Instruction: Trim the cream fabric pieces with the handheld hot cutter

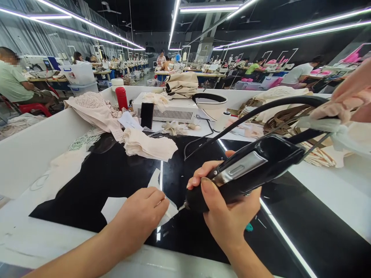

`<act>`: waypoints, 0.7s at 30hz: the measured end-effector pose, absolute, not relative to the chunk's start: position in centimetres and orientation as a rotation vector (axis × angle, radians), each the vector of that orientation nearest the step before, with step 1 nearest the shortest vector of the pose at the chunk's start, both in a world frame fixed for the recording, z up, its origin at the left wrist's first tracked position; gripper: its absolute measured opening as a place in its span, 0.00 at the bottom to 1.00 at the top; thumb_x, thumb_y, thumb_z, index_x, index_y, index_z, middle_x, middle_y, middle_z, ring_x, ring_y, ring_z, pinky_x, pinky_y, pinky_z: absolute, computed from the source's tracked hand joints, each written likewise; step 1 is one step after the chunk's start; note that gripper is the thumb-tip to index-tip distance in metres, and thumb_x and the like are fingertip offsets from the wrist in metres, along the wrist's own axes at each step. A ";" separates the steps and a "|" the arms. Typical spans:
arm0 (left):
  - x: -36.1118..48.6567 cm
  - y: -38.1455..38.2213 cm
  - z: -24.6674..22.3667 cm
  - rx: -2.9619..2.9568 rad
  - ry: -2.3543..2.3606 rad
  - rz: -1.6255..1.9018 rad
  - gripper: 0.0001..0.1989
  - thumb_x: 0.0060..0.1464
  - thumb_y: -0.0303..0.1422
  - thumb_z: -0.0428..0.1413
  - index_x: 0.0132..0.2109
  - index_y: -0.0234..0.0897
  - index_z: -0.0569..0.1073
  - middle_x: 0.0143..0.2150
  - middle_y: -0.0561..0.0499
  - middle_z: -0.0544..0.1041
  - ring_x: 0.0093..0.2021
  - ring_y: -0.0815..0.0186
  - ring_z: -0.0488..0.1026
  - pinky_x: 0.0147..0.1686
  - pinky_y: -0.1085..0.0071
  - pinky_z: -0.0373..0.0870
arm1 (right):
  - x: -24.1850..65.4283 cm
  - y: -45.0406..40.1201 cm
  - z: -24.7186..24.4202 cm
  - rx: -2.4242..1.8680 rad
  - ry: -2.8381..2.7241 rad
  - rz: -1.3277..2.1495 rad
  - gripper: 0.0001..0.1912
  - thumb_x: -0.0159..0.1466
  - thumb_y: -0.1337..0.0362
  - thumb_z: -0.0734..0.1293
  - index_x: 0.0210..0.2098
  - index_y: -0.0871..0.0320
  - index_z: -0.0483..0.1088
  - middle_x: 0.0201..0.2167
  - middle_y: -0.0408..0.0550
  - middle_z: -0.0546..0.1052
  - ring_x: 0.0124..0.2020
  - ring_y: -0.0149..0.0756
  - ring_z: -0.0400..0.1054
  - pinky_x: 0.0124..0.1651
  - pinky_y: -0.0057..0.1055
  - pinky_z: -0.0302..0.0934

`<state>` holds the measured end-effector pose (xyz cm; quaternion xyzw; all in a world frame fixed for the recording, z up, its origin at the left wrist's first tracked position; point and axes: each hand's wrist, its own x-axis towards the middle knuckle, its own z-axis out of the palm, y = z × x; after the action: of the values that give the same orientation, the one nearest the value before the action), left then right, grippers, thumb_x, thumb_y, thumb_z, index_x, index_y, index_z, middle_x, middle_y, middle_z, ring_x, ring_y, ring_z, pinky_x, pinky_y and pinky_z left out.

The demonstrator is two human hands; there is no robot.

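My right hand [228,212] is wrapped around a black corded hand tool [249,166] with a silver lever on its side and a narrow metal tip. The tip points left and meets, or nearly meets, the edge of a thin white piece [171,214]; contact is not certain. My left hand [142,216] pinches this piece just left of the tip, above the glossy black board [191,239]. Whether it is cloth or paper I cannot tell. Part of the white material shows behind my left wrist. A stack of cream fabric pieces [147,144] lies farther back.
A thick black cable [278,101] arches from the tool to the upper right, where strips are tied around it. Behind the board stand a white vented box [171,112], a phone [147,115] and a red bottle [121,98]. Fabric [89,108] is heaped at left. People sit at sewing tables beyond.
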<state>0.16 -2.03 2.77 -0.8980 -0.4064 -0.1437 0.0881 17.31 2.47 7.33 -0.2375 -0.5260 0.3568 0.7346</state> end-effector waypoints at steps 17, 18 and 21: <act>0.1 -1.0 0.7 -2.837 -0.910 -0.727 0.08 0.70 0.22 0.50 0.51 0.29 0.73 0.43 0.45 0.79 0.46 0.61 0.78 0.48 0.66 0.78 | 17.1 2.1 7.0 -0.514 -1.165 0.791 0.26 0.59 0.73 0.75 0.54 0.49 0.67 0.31 0.39 0.77 0.26 0.32 0.71 0.26 0.30 0.71; -0.1 -1.1 0.6 -2.844 -0.927 -0.742 0.08 0.70 0.22 0.51 0.51 0.29 0.73 0.44 0.44 0.79 0.47 0.60 0.77 0.49 0.65 0.78 | 17.1 2.0 7.0 -0.514 -1.166 0.794 0.26 0.60 0.72 0.75 0.54 0.49 0.67 0.31 0.39 0.76 0.26 0.32 0.71 0.26 0.30 0.71; -0.5 -1.2 0.3 -2.860 -0.993 -0.774 0.09 0.69 0.23 0.52 0.52 0.30 0.73 0.47 0.44 0.79 0.50 0.59 0.77 0.51 0.65 0.78 | 17.2 2.0 7.1 -0.511 -1.176 0.815 0.24 0.61 0.71 0.75 0.54 0.48 0.68 0.31 0.39 0.76 0.26 0.32 0.71 0.25 0.30 0.71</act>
<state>-0.53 -1.24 0.34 -0.9152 -0.3178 -0.2476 0.0086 17.15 1.99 7.07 -0.2315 -0.5331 0.3693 0.7252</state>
